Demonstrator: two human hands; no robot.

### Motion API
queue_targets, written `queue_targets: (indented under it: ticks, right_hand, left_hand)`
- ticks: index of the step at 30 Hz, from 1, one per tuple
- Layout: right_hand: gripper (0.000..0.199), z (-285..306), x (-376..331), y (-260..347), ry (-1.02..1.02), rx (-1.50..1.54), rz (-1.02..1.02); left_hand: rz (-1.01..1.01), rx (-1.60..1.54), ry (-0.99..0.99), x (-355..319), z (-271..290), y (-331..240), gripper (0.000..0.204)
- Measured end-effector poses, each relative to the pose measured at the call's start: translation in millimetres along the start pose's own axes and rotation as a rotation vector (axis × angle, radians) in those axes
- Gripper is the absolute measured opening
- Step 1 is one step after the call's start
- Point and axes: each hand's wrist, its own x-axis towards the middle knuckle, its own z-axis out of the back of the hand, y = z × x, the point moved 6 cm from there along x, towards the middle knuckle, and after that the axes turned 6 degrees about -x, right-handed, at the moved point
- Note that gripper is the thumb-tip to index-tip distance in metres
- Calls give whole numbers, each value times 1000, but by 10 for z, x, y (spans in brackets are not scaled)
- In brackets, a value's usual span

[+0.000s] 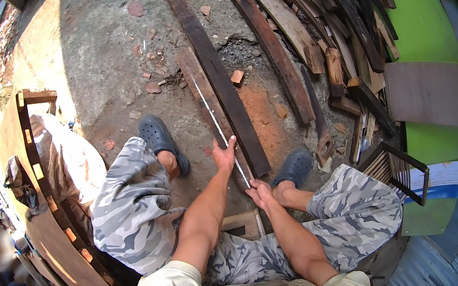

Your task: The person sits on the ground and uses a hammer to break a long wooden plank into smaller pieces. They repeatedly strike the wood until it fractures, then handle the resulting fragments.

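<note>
A narrow brown wooden board (191, 70) lies lengthwise on the ground between my feet. Along its top runs a thin, uneven white strip (215, 119); whether it is a stick, a cord or a tape I cannot tell. My left hand (224, 156) grips across the board partway along, thumb and forefinger on either side of the strip. At the board's near end, my right hand (260, 193) pinches the end of the white strip, its fingertips partly hiding it. Close along the board's right side lies a longer, darker plank (213, 64).
Another reddish-brown beam (272, 50) lies further right, beside a heap of old timber (334, 19). A wood block (237, 77) and dry leaves lie on the ground. To the left stands a curved wooden panel (60, 246) next to pale sheeting (77, 157). A slatted dark frame (398, 173) is at right.
</note>
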Motion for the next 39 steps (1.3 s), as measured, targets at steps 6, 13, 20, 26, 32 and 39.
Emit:
queue_targets:
  ticks: [6,13,20,26,32,39]
  right_hand:
    - [29,-9,58,-27,4,-63,28]
    - [16,-129,95,62,-102,70,38]
    - [16,-225,87,112,-35,103,-47]
    - [24,-128,83,268,-39,29,-21]
    - [62,-81,-35,637,-82,-99,26]
    - [87,-94,-152,994,-170,-444,43]
  left_hand:
    - [-12,-22,-53,145,-3,209,92]
    - [-62,12,3,22,55,-468,80]
    - [-17,86,10,210,14,-237,95]
    - [29,71,-1,113,-49,-455,123]
    - [35,227,-174,310,-99,-660,134]
    - [33,296,-149,479,-73,-1010,134]
